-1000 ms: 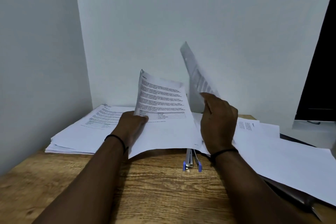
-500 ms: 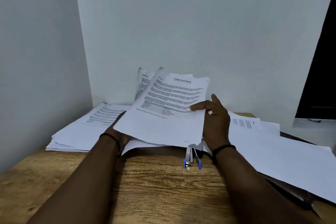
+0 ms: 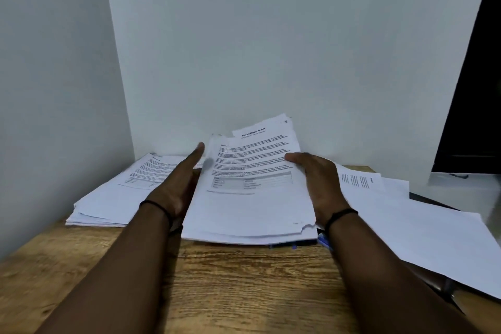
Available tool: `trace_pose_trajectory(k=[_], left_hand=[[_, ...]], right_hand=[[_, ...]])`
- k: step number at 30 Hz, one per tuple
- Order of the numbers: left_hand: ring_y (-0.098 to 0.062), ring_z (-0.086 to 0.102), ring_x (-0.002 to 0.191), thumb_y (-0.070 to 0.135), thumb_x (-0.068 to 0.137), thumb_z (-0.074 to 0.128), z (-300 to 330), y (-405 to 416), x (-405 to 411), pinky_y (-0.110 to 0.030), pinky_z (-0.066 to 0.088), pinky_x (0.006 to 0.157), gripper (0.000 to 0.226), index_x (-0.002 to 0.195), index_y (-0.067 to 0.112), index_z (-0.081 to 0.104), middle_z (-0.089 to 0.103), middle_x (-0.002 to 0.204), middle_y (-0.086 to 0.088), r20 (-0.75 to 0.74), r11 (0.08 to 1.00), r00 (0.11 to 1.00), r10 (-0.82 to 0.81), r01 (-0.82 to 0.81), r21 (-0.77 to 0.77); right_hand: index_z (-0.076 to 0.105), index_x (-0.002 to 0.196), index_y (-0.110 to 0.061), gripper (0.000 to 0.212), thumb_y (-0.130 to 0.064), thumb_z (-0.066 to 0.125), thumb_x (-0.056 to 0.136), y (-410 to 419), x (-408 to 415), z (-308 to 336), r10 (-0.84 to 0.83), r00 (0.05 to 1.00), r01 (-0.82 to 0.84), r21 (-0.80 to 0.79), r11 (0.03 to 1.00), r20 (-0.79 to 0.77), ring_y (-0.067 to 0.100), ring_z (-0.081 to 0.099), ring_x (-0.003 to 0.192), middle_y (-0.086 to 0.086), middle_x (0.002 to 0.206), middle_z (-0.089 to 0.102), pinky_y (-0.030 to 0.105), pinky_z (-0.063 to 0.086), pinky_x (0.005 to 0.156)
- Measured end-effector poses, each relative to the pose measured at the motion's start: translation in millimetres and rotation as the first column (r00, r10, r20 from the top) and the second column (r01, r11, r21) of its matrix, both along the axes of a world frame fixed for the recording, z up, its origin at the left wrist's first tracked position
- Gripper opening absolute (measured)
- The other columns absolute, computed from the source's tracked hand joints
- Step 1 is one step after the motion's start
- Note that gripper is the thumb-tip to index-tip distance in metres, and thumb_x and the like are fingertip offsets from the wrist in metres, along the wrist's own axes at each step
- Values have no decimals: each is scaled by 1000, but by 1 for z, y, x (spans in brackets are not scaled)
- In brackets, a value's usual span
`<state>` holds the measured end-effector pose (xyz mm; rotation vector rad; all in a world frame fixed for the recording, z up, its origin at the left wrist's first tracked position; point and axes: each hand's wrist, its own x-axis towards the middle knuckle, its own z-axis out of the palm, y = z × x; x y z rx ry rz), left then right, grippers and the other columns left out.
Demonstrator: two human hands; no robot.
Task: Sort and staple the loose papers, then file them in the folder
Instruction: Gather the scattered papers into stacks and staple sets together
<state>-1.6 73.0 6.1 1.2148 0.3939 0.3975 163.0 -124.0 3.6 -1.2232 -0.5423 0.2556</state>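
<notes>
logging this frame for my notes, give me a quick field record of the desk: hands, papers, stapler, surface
left hand: open, fingers straight, against the left edge of the middle white printed paper stack
right hand: thumb over the stack's right edge, other fingers hidden
middle stack: sheets misaligned, near edge on the brown wooden desk
left pile of white printed sheets: flat on the desk by the wall
right loose white sheets: spread over a dark flat object, possibly the folder
blue-tipped stapler: mostly hidden under the middle stack
</notes>
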Motion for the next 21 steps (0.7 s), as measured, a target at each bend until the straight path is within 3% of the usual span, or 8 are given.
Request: trace_pose_trajectory(k=[2,4,7,9,11,14,17,21], left_hand=[[-37,63,119,34,87,72,-4,-2,3,-52,43,108,51,129,4,65,66,127,-20,-44,997,999,8,-5,74],[-40,62,118,12,85,74,-7,-6,7,-53,43,108,50,130,-3,60,64,127,-22,-49,982,992,116,-107,156],[-38,64,115,4,89,67,-12,4,12,-51,45,107,37,124,-3,64,68,122,-19,116,942,952,284,-299,154],[-35,69,103,14,79,76,-12,9,13,-50,52,99,33,110,4,71,74,109,-14,136,878,901,412,-433,203],[-26,69,87,14,84,72,-10,8,13,-36,56,83,9,93,11,72,73,94,-8,144,773,825,547,-563,293],[-26,64,81,12,92,63,-11,9,15,-39,53,78,17,76,20,65,68,82,-4,220,598,721,657,-677,429],[-29,65,90,15,94,60,-11,8,14,-43,53,83,14,82,20,67,69,85,-3,246,510,688,682,-689,515],[-29,67,93,16,93,60,-12,7,16,-46,54,87,18,79,24,67,71,89,-2,224,530,710,667,-664,527]], right_hand=[[77,100,-17,23,-1,65,89,2,-2,-4,-44,989,60,-107,993,141,18,69,104,2,111,75,36,55,96],[74,106,-26,31,-2,63,91,5,-4,-6,-43,985,59,-92,994,166,14,66,110,-3,116,72,36,53,99],[67,118,-32,30,-15,58,95,6,-3,-8,-203,935,250,-136,959,290,20,67,106,-2,109,72,36,52,94],[63,124,-26,31,-19,52,96,1,-4,-12,-241,809,478,-361,801,536,26,63,109,1,112,71,32,46,90],[59,127,-19,33,-28,53,96,-3,-4,-18,-108,718,623,-566,541,688,30,57,117,6,124,65,35,40,94],[55,124,-14,51,-53,54,91,-2,-4,-22,12,763,617,-733,286,646,34,53,119,13,129,57,39,39,98],[49,131,-12,71,-65,57,84,1,-1,-25,-5,787,604,-768,213,617,39,49,124,20,138,49,43,40,103],[41,137,-8,68,-51,59,88,5,-5,-24,-9,781,613,-765,199,624,41,50,123,23,141,44,44,42,102]])
